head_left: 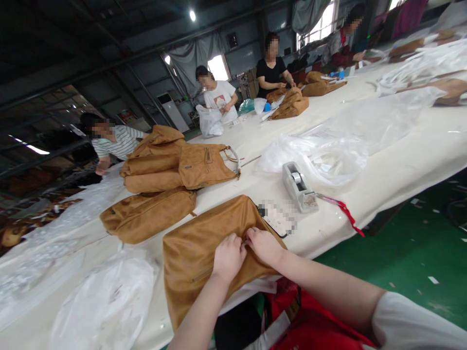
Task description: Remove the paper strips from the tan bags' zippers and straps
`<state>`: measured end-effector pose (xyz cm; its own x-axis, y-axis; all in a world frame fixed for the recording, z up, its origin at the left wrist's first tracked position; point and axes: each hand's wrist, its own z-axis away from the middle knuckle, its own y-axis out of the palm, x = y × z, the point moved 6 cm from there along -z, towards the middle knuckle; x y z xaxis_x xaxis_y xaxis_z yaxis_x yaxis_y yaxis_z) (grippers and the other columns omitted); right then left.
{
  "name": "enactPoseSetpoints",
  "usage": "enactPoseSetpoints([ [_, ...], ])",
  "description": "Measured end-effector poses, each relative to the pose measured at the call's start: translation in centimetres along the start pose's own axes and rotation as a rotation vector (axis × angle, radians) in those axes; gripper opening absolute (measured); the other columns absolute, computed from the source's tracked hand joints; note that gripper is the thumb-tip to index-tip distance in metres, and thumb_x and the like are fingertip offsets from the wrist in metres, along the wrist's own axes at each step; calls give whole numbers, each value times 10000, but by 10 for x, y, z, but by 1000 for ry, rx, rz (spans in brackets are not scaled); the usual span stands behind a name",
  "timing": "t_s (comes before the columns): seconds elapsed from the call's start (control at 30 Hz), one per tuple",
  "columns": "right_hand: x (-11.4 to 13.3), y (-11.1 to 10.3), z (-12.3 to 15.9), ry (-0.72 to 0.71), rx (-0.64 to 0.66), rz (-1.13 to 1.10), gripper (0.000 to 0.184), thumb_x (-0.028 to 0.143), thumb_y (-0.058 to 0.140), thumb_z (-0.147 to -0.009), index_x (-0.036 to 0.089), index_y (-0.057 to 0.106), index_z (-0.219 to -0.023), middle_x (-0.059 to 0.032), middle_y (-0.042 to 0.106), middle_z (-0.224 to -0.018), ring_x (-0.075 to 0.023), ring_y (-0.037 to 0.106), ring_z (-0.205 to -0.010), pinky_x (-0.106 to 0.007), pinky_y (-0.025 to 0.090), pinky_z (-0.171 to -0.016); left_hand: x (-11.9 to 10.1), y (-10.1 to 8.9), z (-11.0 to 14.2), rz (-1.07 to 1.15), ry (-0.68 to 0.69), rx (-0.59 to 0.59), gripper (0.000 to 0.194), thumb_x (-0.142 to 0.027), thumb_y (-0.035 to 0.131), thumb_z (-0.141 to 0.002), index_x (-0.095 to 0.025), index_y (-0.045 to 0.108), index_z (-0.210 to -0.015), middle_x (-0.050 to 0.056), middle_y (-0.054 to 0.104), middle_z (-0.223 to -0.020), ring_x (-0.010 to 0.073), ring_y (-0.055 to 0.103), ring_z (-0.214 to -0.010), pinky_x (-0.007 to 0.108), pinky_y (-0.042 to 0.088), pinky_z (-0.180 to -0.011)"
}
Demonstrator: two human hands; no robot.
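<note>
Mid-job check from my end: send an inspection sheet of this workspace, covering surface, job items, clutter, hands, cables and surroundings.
Surface: white-covered table.
Job items: brown bag, lying under both hands.
Clutter: tape dispenser, clear plastic, other brown bags.
Hands: left hand and right hand close together on the bag; what the fingertips hold is unclear.
Cables: nothing seen.
Surroundings: four co-workers; green floor with pale scraps.

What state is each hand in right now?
Left hand: fingers curled at the brown bag; grip unclear.
Right hand: fingers curled beside the left's; grip unclear.
</note>
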<state>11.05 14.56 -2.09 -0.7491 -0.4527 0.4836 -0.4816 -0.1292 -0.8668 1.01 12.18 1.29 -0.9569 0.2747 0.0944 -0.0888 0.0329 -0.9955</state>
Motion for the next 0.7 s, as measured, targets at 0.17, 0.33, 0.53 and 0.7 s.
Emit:
enactPoseSetpoints([
  [0.17, -6, 2, 0, 16, -10, -80, 88, 231, 498, -917, 161, 551, -917, -74, 638, -915, -198, 627, -877, -283, 437, -785, 7, 1, 4, 142, -44, -90, 76, -281, 549, -851, -220, 563, -808, 17, 590, -853, 169, 574, -840, 278, 429, -758],
  [0.33, -6, -1, 7, -31, -55, -137, 77, 167, 506, -859, 163, 538, -929, -64, 620, -925, -186, 601, -893, -276, 416, -812, 12, 10, 2, 200, -112, -129, 80, -251, 587, -818, -216, 539, -764, 7, 574, -810, 161, 556, -795, 270, 414, -732],
  [0.53, -9, 2, 9, 47, -43, -134, 146, 111, 479, -815, 158, 531, -943, -73, 613, -943, -186, 602, -898, -276, 409, -827, 2, 12, 5, 100, -185, -175, 49, -209, 556, -810, -200, 512, -789, 35, 560, -843, 192, 550, -831, 313, 420, -771],
  [0.7, -10, 3, 9, 32, -53, -146, 157, 98, 468, -802, 163, 528, -932, -71, 613, -941, -184, 601, -886, -268, 413, -815, -1, 13, 7, -67, -152, -182, 56, -209, 475, -861, -183, 524, -862, 61, 560, -880, 215, 561, -844, 336, 441, -752],
])
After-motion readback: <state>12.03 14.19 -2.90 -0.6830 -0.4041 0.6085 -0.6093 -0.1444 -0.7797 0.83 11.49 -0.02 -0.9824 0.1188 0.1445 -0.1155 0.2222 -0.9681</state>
